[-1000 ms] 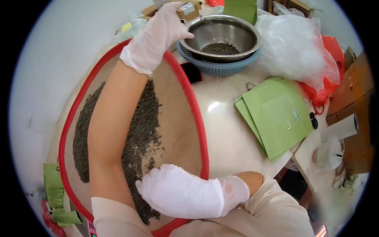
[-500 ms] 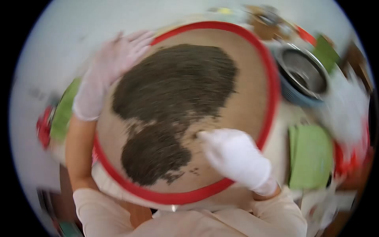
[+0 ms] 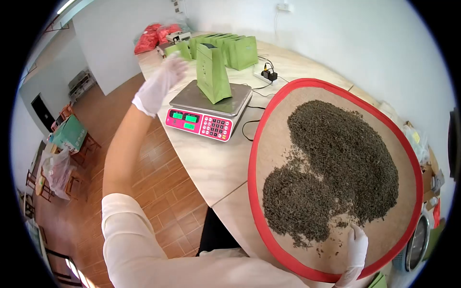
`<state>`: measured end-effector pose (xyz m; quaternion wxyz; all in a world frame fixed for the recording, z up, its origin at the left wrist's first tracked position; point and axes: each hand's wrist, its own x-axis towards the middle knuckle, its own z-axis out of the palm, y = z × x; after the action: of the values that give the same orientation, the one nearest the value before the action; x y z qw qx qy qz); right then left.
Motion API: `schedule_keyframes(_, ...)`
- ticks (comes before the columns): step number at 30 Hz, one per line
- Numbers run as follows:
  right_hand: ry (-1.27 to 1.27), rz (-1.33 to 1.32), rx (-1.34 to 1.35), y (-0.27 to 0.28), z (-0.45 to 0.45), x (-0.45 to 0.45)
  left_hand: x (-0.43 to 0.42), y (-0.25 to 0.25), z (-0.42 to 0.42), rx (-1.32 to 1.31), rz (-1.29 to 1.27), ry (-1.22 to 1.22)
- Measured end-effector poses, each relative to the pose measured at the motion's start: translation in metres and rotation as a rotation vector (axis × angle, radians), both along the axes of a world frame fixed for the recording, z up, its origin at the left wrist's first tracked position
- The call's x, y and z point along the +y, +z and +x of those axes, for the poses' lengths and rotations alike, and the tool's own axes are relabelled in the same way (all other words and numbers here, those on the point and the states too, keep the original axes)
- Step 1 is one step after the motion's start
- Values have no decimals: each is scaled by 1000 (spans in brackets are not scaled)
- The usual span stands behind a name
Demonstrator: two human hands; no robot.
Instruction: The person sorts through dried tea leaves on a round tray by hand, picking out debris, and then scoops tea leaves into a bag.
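Observation:
My left hand (image 3: 163,82), in a thin white glove, is raised just left of an upright green paper bag (image 3: 211,74). Its fingers are stretched out and slightly apart, with nothing visible in them. The bag stands on the metal plate of a pink digital scale (image 3: 201,124) with lit green displays. On the right, my white-gloved right hand (image 3: 356,247) is low over a round, red-rimmed tray (image 3: 253,168). Its fingers are pinched together at the lower edge of the dark loose tea leaves (image 3: 345,153); whatever they grip is too small to name. The leaves lie in a large and a smaller heap.
Several green bags (image 3: 235,50) stand in a row behind the scale, near red plastic bags (image 3: 156,36). A power strip (image 3: 269,74) with cables lies on the table. A metal bowl (image 3: 418,242) sits beyond the tray's right rim. Tiled floor (image 3: 158,192) lies to the left.
The view has swung left, bringing the scale and green bags into sight. My left hand has gone from the tray's far rim to beside the bag. My right hand stays low over the tray.

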<state>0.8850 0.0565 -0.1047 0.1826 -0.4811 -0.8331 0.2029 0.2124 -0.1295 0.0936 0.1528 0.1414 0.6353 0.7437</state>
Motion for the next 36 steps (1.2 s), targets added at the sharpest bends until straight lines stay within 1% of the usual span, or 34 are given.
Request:
schedule_keyframes(1,-63,49,-79,3,-5,-3,-2,-2,-26,-22,-4,-16)
schedule_keyframes(3,-132,109,-167,0,-14,-3,-5,-1,-64,184,-326,197)
schedule_keyframes(4,-165,136,-133,-4,-16,-4,0,2,-72,168,-327,176)
schedule_keyframes(6,-242,143,-104,-10,-21,-14,24,19,-88,625,-594,30)
schedule_keyframes(7,-246,153,-108,-7,-26,-19,35,19,-112,630,-601,-20)
schedule_keyframes(8,-256,161,-113,-5,-29,-26,41,19,-148,728,-552,-179)
schedule_keyframes(9,-276,109,-139,-1,-31,-34,51,13,-181,814,-498,-346)
schedule_keyframes(11,-314,116,-149,-6,-30,-50,99,18,-88,323,-347,-132)
schedule_keyframes(13,-361,80,-144,-8,-37,-65,110,10,-141,245,-376,-244)
schedule_keyframes(14,-365,50,-96,-12,-39,-71,117,4,-171,206,-394,-299)
schedule_keyframes(15,-395,17,-106,-15,-40,-77,117,-1,-237,89,-363,-402)
schedule_keyframes(16,-383,30,-80,-22,-38,-80,116,3,-217,87,-407,-356)
schedule_keyframes(18,-473,-123,-57,-26,-45,-83,110,-5,-256,80,-442,-367)
schedule_keyframes(19,-454,-128,-67,-25,-52,-84,103,-5,-283,72,-446,-366)
schedule_keyframes(20,-410,-87,-10,-42,-53,-79,90,-4,-305,71,-448,-361)
schedule_keyframes(21,-404,-112,62,-55,-54,-81,84,-2,-320,66,-460,-363)
schedule_keyframes(23,-340,-194,119,-49,-74,-72,52,9,-357,66,-476,-362)
schedule_keyframes(24,-301,-218,122,-42,-83,-73,37,15,-372,72,-484,-383)
schedule_keyframes(25,-250,-333,158,-31,-91,-74,26,20,-386,92,-497,-435)
schedule_keyframes(27,-130,-439,303,-26,-97,-77,11,21,-406,210,-522,-600)
schedule_keyframes(28,-78,-476,382,-25,-99,-79,12,30,-369,367,-574,-569)
schedule_keyframes(29,-62,-427,323,-24,-98,-77,13,35,-313,600,-623,-529)
schedule_keyframes(31,-44,-336,189,-20,-99,-71,14,50,-196,1260,-743,-429)
schedule_keyframes(32,-60,-297,107,-16,-100,-69,23,54,-140,1570,-728,-356)
schedule_keyframes(33,-23,-274,96,-20,-96,-65,54,78,-72,1481,-1280,-60)
schedule_keyframes(34,-14,-259,76,-24,-94,-62,53,86,-62,1543,-1248,-27)
schedule_keyframes(35,92,-134,91,-25,-101,-59,53,93,-52,1605,-1216,9)
schedule_keyframes(36,167,-24,97,-24,-100,-58,55,95,-32,1618,-1110,-5)
